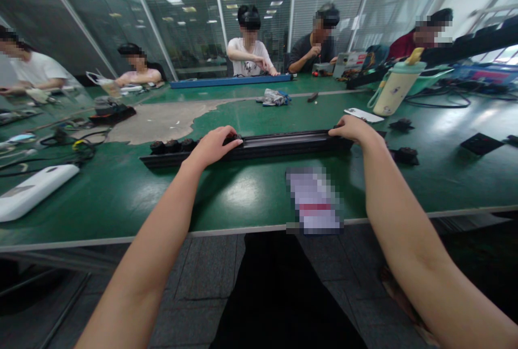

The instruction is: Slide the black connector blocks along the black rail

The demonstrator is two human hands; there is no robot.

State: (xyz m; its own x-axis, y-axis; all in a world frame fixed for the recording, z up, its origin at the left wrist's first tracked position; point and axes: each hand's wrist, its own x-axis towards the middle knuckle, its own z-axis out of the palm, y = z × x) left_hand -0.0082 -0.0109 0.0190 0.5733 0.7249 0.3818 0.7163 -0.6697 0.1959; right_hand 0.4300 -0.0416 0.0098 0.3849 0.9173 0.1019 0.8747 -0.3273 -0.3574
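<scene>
A long black channel-shaped rail lies across the green table in front of me. Several knobbly black blocks sit in its left part. My left hand reaches over the rail, thumb and fingers closed around a small black block in the channel, mostly hidden by the hand. Near the rail's right end, my right hand has its fingers closed at the channel; they may cover a small part there. Between my hands a bare stretch of channel shows.
A phone lies near the table edge, a white device at left. Loose black blocks, a white phone and a cream tumbler are at right. Gloves lie beyond the rail. Several people work across the table.
</scene>
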